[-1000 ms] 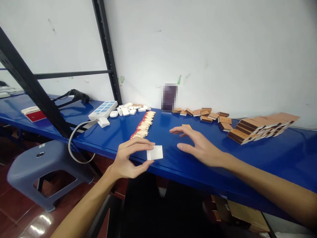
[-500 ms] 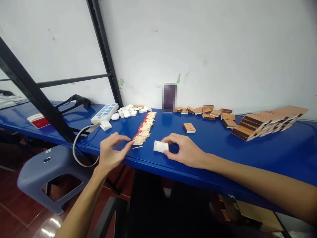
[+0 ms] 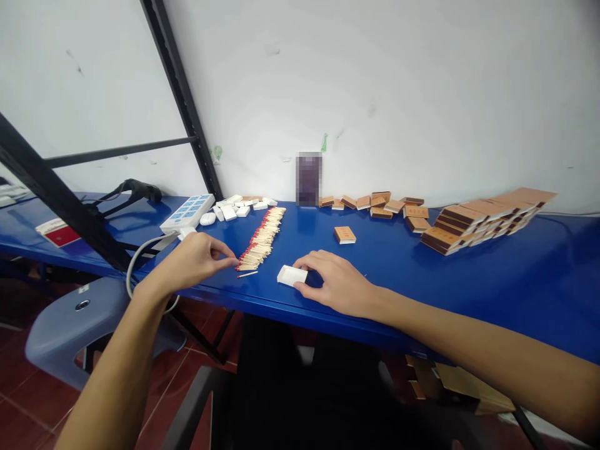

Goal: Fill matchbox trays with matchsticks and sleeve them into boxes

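My right hand grips the right end of a small white matchbox tray between thumb and fingers. The tray's open side faces up, near the table's front edge. At the near end of a long row of red-headed matches, my left hand has thumb and forefinger brought together by the match heads. What lies between those fingertips, if anything, is hidden. One loose match lies apart, just in front of the row. Beyond my right hand, a single brown matchbox rests on the blue table.
White trays are heaped at the back left beside a white power strip with a cable. Several brown matchboxes lie along the wall. Stacked matchboxes stand at right. A black metal post rises at left, above a stool.
My left thumb and forefinger have closed together at the match row, and the wrist has turned. My right hand still holds the tray, now tilted slightly differently. The whole view has shifted a little.
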`<state>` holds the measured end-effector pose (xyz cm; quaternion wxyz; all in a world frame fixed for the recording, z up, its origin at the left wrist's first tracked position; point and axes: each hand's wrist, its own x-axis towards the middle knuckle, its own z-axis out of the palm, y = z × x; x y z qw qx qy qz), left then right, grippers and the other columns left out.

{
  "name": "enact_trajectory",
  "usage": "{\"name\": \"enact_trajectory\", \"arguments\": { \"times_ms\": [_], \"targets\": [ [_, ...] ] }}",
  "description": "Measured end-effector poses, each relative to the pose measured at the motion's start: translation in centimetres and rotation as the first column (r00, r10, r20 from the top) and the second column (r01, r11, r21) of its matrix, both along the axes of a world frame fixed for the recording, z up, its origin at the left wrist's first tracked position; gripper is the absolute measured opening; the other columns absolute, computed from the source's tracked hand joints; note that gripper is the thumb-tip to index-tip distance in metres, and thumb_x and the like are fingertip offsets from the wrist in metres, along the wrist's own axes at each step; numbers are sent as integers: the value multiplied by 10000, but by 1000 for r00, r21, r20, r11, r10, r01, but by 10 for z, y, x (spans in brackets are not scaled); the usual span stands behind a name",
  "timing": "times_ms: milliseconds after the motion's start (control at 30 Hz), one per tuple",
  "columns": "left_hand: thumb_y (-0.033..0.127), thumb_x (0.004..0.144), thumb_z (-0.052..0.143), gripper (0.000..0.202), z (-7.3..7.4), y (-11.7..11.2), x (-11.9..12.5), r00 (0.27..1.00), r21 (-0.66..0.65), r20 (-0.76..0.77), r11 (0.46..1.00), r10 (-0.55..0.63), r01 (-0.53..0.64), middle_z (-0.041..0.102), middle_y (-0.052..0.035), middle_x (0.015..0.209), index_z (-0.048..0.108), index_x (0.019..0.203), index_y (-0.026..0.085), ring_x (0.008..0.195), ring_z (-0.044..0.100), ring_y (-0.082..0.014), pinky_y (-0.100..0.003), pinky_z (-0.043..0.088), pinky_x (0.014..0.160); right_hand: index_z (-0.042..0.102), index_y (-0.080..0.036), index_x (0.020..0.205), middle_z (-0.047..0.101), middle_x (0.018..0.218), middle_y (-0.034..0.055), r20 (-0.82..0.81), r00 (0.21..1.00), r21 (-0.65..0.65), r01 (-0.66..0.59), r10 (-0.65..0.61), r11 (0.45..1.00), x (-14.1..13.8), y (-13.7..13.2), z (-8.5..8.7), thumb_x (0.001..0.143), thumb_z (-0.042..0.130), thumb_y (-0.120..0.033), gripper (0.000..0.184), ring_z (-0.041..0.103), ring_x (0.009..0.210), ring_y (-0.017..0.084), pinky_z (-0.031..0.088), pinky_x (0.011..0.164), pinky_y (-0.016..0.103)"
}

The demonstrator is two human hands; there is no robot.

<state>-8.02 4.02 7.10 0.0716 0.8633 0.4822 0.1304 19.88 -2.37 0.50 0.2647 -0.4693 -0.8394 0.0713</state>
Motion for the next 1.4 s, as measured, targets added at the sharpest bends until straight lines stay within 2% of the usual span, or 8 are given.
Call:
{"name": "enact_trajectory", "arguments": {
  "times_ms": [100,267,367,500,667,1000,1167,1400],
  "targets": [
    [396,863,606,249,1,-4,6,998,-77,-61,997,-32,28,647,11,593,769,860,207,528,526,-129,-247,361,539,655,-178,1125,711,1055,84,87,995,70,47,-53,996,-5,-6,1,897,618,-323,273,634,954,253,466,856,420],
    [378,935,525,267,-24,-9,5,980,-112,71,975,-185,192,741,-22,863,723,966,201,725,652,-152,-233,465,669,654,-178,1141,715,1065,81,113,993,56,28,-34,998,-8,-12,4,905,608,-329,284,646,948,249,472,844,408],
    [350,946,516,266,-36,-5,1,957,-32,147,965,-252,259,748,-38,945,730,977,195,806,666,-155,-233,481,726,655,-180,1134,714,1041,76,116,992,34,51,-55,998,-6,-9,5,902,612,-324,276,645,945,246,475,841,409],
    [318,914,555,234,-43,-1,-3,952,165,167,959,-256,229,722,-29,800,742,920,178,681,624,-132,-231,446,647,656,-189,1128,708,1030,69,118,991,12,58,-59,998,-3,-7,7,904,604,-325,267,640,936,244,482,827,408],
    [342,851,640,211,-43,-5,-9,983,178,67,971,-172,157,614,14,631,735,932,171,566,554,-116,-242,404,600,653,-186,1130,702,1053,71,100,994,-23,42,-39,999,-4,-12,7,903,599,-319,269,636,968,251,498,843,424],
    [374,956,509,286,-51,-4,-2,989,98,40,985,-145,140,696,-35,814,735,985,201,707,603,-165,-269,410,681,624,-177,1173,694,1096,85,85,994,-16,-68,69,998,-5,-15,7,921,586,-300,283,634,990,251,515,858,435],
    [343,954,504,248,-44,-11,0,995,77,-12,992,-98,99,691,-36,830,707,958,200,735,606,-183,-277,393,688,635,-193,1167,701,1094,94,80,994,-4,-76,76,997,-5,-15,8,916,586,-314,283,643,991,257,522,869,450],
    [310,1007,369,273,-33,-21,4,987,-95,-96,988,-131,122,651,-7,737,583,867,214,714,567,-196,-304,366,741,595,-187,1236,678,1190,104,51,996,-32,-76,78,997,-1,-8,4,928,562,-344,347,615,1088,270,500,938,474]
  ]
}}
